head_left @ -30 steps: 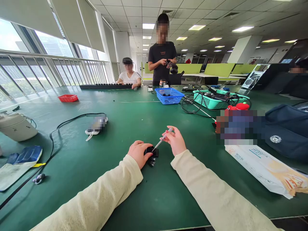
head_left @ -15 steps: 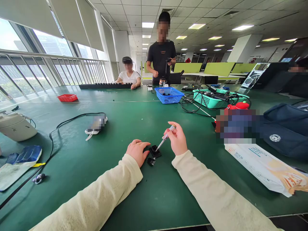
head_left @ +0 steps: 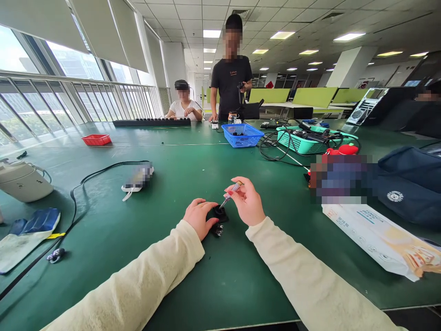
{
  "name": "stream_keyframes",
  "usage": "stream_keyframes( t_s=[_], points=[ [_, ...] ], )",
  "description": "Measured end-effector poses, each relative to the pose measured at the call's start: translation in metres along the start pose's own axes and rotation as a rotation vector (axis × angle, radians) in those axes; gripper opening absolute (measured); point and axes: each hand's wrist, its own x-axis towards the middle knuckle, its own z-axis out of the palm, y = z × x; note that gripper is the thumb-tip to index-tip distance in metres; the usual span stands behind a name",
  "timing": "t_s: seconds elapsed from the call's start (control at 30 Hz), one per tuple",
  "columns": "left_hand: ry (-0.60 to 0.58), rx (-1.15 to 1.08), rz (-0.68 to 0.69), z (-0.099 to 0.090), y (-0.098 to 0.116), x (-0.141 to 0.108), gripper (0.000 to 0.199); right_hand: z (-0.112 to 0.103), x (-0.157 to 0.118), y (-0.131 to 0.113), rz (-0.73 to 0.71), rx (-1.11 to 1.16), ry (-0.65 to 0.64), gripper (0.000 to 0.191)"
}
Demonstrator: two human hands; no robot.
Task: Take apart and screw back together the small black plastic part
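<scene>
A slim screwdriver (head_left: 231, 194) with a clear handle is pinched in my right hand (head_left: 250, 204). It slants down to the left, its tip at a small black square part (head_left: 222, 215) with a raised round middle, lying on the green table. My left hand (head_left: 199, 218) holds that part from its left side, index finger at the far edge and thumb at the near edge. Just in front of it, by my left thumb, lies a smaller black piece (head_left: 217, 230) with metallic bits. Fingers partly cover both pieces.
A corded white device (head_left: 136, 181) and a red tray (head_left: 96, 139) are on the left. Blue basket (head_left: 242, 136) and green basket (head_left: 303, 141) with cables stand farther back. A wipes pack (head_left: 375, 239) lies right. Two people (head_left: 231, 87) are across the table.
My right hand has shifted left with the screwdriver, whose tip is now farther left on the part. My left fingers have closed in on it. The standing person's hand has lowered to the table.
</scene>
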Motion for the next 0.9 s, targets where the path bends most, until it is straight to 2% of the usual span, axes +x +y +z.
stream_keyframes(
  t_s=[0.1, 0.3, 0.37, 0.6, 0.9],
  points=[
    [0.019, -0.002, -0.019, 0.0002, 0.0002, 0.0003, 0.042, 0.0000, -0.0013, -0.0033, -0.010, 0.051, -0.018, 0.028],
    [0.050, -0.044, 0.007, 0.0049, -0.0031, 0.0004, 0.051, -0.0052, -0.0013, -0.0088, -0.077, 0.078, 0.190, 0.031],
    [0.030, -0.032, 0.005, 0.0070, -0.0046, 0.0004, 0.051, -0.0053, -0.0011, -0.0087, -0.080, 0.037, 0.214, 0.029],
    [0.037, -0.019, -0.007, 0.0097, -0.0055, 0.0008, 0.043, -0.0011, -0.0015, -0.0058, -0.020, 0.003, 0.123, 0.031],
    [0.011, -0.034, -0.029, 0.0011, 0.0010, 0.0006, 0.034, 0.0000, -0.0006, -0.0042, -0.016, -0.092, -0.001, 0.026]
  ],
)
